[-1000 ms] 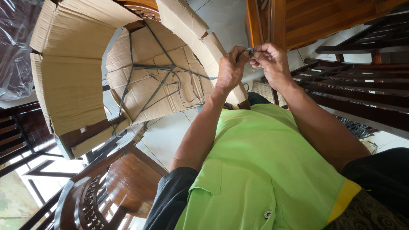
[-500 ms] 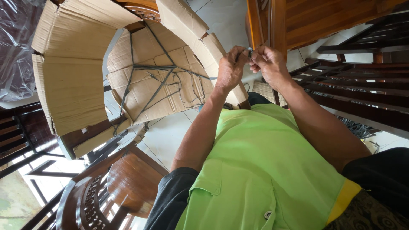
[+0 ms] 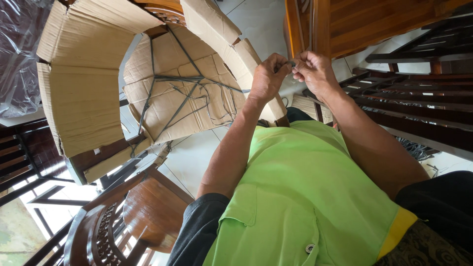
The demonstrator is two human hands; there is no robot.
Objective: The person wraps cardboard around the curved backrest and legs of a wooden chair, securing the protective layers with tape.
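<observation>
Little changed since a second ago. Left of the hands: cardboard-wrapped chair (image 3: pixel 162 93), tied with string (image 3: pixel 182 93). Left hand (image 3: pixel 268 79) and right hand (image 3: pixel 315 74), touching, both stay pinched on a small dark piece (image 3: pixel 292 63) between their fingertips; work continues.

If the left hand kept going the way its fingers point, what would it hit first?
The right hand, most likely: the left hand points across at it, fingertips nearly meeting around a small dark piece. Depth is unclear.

We hold both arms out, elbows bent. Left hand (image 3: pixel 268 77) and right hand (image 3: pixel 315 71) meet, fingertips pinched together.
</observation>
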